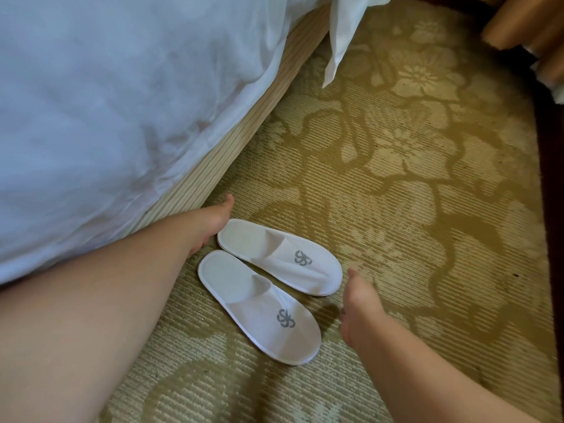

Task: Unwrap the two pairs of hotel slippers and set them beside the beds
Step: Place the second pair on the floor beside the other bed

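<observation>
Two white slippers, the far slipper [279, 254] and the near slipper [259, 306], lay together on the carpet [396, 209] right of one bed [91, 102]. The left hand [213, 224], spread wide, touched the far heel; the right hand [360, 303] hovered slack-fingered and empty by the toes.

Carpet [427, 209]: olive-gold, ribbed pile, pale flowers joined by darker vine lines. White cloth [345, 35] hangs at top centre, one corner low near the carpet. Tan wooden furniture [518, 22] top right, cut off by frame. Dark strip [549, 209] along the carpet's right edge.
</observation>
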Action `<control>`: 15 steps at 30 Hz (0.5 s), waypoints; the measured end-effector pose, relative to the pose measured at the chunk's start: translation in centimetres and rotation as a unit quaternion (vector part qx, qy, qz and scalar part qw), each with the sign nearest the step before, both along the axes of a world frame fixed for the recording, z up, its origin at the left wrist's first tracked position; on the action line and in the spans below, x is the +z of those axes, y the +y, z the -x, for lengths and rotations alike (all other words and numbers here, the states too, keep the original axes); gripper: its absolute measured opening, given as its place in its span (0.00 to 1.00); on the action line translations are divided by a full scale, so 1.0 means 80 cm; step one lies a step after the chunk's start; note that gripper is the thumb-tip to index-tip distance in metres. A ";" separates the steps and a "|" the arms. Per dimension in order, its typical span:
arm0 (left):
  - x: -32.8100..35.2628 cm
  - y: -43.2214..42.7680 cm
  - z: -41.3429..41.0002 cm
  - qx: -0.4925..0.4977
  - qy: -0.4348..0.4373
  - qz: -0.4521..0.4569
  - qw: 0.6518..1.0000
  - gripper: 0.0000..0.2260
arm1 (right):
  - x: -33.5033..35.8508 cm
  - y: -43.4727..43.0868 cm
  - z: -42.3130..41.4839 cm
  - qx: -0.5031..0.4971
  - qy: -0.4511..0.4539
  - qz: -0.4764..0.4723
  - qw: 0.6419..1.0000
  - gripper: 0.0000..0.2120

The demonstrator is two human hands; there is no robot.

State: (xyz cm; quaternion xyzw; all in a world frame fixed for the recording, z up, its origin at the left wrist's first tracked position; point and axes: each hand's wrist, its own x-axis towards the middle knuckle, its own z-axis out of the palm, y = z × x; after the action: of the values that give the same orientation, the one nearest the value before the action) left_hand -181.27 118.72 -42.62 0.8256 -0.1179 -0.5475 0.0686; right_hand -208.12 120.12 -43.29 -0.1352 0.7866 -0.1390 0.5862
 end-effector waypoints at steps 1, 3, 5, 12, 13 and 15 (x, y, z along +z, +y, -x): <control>0.002 0.002 0.000 -0.010 0.006 -0.010 1.000 0.41 | 0.000 0.008 0.000 -0.004 -0.011 -0.012 1.000 0.31; 0.005 0.007 -0.001 -0.034 0.017 -0.032 0.999 0.44 | 0.002 0.023 0.000 -0.005 -0.032 -0.030 0.999 0.34; 0.007 0.010 -0.001 -0.054 0.021 -0.047 0.997 0.46 | 0.004 0.035 0.000 -0.009 -0.040 -0.049 0.998 0.35; 0.009 0.019 0.000 -0.069 0.030 -0.052 0.996 0.44 | 0.003 0.070 -0.005 0.029 -0.058 -0.132 0.989 0.40; 0.009 0.020 -0.001 -0.070 0.027 -0.053 0.996 0.44 | 0.002 0.073 -0.007 0.034 -0.059 -0.136 0.988 0.41; 0.008 0.022 -0.001 -0.075 0.021 -0.056 0.995 0.44 | 0.001 0.075 -0.010 0.044 -0.057 -0.135 0.988 0.41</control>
State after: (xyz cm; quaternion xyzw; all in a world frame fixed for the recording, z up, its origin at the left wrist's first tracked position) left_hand -181.19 120.47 -41.96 0.8051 -0.1468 -0.5745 -0.0162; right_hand -207.30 126.15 -43.21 -0.0818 0.7568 -0.0131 0.6484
